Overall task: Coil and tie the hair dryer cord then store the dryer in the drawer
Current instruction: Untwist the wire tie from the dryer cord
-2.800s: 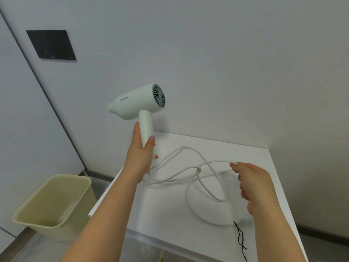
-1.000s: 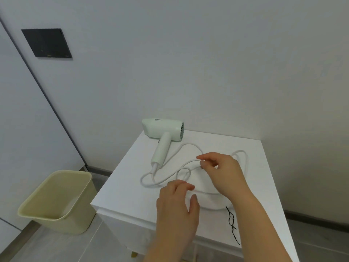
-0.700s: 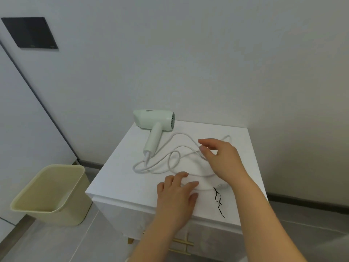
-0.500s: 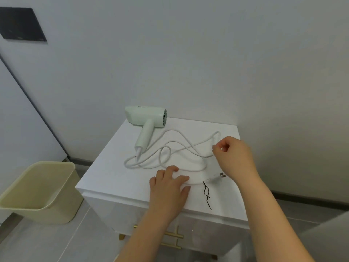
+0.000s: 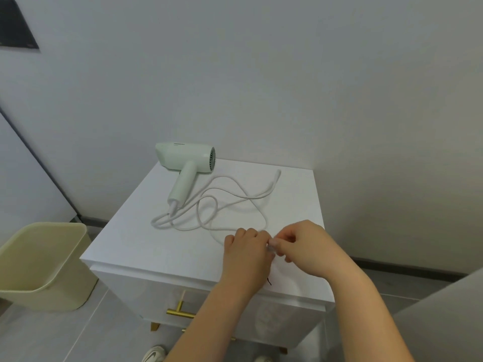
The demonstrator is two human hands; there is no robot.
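A pale green hair dryer point(image 5: 186, 160) lies on its side at the back left of the white cabinet top point(image 5: 136, 239). Its white cord point(image 5: 230, 198) sprawls in loose loops across the top. Near the front edge my left hand point(image 5: 247, 250) and my right hand point(image 5: 303, 244) meet with curled fingers and pinch the cord's plug end point(image 5: 270, 248) between them. Only the tip of a black twist tie point(image 5: 269, 282) shows under my left wrist. The gold handle point(image 5: 180, 312) of the shut drawer is visible below.
A beige waste bin point(image 5: 41, 265) stands on the floor left of the cabinet. The wall rises right behind the cabinet, with a dark panel point(image 5: 15, 24) at the upper left. My shoes point(image 5: 154, 355) show at the bottom edge.
The dryer was set down on the cabinet. My right hand came back from the cord's far loop to the front, and both hands now pinch the plug end there.
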